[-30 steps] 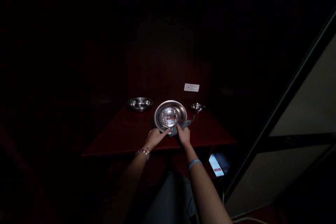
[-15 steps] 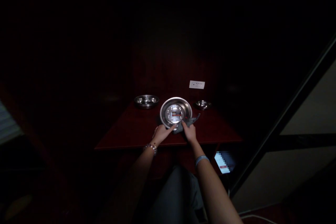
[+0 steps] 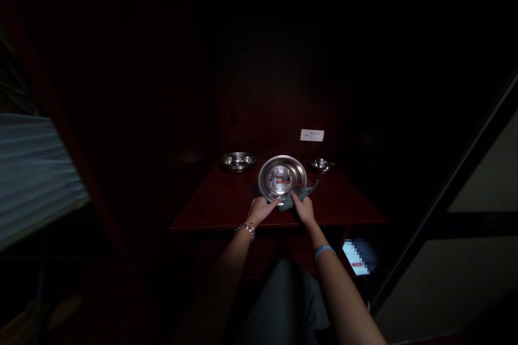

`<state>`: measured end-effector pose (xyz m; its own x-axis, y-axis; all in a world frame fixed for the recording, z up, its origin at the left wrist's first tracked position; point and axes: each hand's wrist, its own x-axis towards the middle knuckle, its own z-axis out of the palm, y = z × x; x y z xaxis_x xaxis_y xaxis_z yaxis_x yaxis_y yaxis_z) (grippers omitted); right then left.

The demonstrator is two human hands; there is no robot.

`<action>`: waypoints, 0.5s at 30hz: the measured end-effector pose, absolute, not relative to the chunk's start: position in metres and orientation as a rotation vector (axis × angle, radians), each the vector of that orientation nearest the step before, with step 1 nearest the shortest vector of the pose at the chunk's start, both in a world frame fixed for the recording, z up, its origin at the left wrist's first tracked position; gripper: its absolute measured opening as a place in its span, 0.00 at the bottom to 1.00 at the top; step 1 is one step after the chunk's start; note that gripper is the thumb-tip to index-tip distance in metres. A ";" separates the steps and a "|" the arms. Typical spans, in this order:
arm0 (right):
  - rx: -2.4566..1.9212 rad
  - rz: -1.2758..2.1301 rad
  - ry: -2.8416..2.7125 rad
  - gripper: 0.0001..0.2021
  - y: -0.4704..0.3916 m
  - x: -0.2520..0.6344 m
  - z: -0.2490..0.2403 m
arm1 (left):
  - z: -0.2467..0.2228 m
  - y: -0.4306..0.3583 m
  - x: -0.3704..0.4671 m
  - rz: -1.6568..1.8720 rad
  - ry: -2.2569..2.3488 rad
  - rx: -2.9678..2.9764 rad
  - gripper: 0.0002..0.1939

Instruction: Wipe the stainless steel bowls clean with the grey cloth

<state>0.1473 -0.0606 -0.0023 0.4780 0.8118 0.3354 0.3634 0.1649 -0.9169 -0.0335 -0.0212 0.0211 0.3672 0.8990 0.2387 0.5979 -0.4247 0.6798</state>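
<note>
A shiny steel bowl with a label on its bottom is tilted up, its inside turned toward me above the table. My left hand grips the bowl's near left rim, thumb over the edge. A crumpled grey cloth is bunched in my right hand, which presses it against the bowl's near right rim. The fingers behind the rim and under the cloth are hidden.
On the dark red table, a steel bowl stands back left and a smaller one back right. A white socket panel is on the wall. Below the table's right side glows a screen.
The whole view has shifted, so the table and bowls appear farther right and slightly lower. Both hands keep their hold on the bowl and cloth, with little visible movement.
</note>
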 end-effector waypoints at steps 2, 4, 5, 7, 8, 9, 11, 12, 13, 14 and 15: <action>-1.419 0.447 -1.098 0.22 -0.062 0.147 -0.001 | 0.023 -0.022 -0.033 0.821 1.307 2.125 0.22; -1.405 0.454 -1.097 0.22 -0.063 0.146 0.000 | 0.024 -0.022 -0.033 0.811 1.328 2.099 0.22; -1.403 0.453 -1.099 0.22 -0.063 0.146 0.000 | 0.024 -0.022 -0.033 0.807 1.333 2.089 0.22; -1.403 0.449 -1.102 0.22 -0.062 0.146 0.000 | 0.023 -0.020 -0.034 0.812 1.319 2.076 0.22; -1.404 0.449 -1.103 0.22 -0.062 0.147 -0.001 | 0.022 -0.019 -0.034 0.820 1.305 2.074 0.22; -1.403 0.450 -1.102 0.22 -0.061 0.147 -0.001 | 0.021 -0.018 -0.034 0.827 1.290 2.073 0.22; -1.400 0.454 -1.098 0.22 -0.060 0.147 -0.001 | 0.019 -0.015 -0.034 0.838 1.266 2.076 0.22; -1.399 0.453 -1.098 0.22 -0.060 0.147 -0.001 | 0.018 -0.014 -0.034 0.841 1.263 2.077 0.22; -1.397 0.452 -1.098 0.21 -0.060 0.147 0.000 | 0.018 -0.014 -0.034 0.843 1.267 2.077 0.22; -1.396 0.453 -1.099 0.21 -0.061 0.147 0.000 | 0.018 -0.014 -0.034 0.842 1.275 2.075 0.22; -1.394 0.456 -1.098 0.21 -0.061 0.147 0.001 | 0.018 -0.014 -0.033 0.841 1.285 2.073 0.22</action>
<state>0.1466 -0.0610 0.0012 0.4699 0.8144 0.3406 0.3338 0.1933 -0.9226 -0.0334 -0.0143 0.0180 0.3456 0.9126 0.2182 0.5651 -0.3881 0.7280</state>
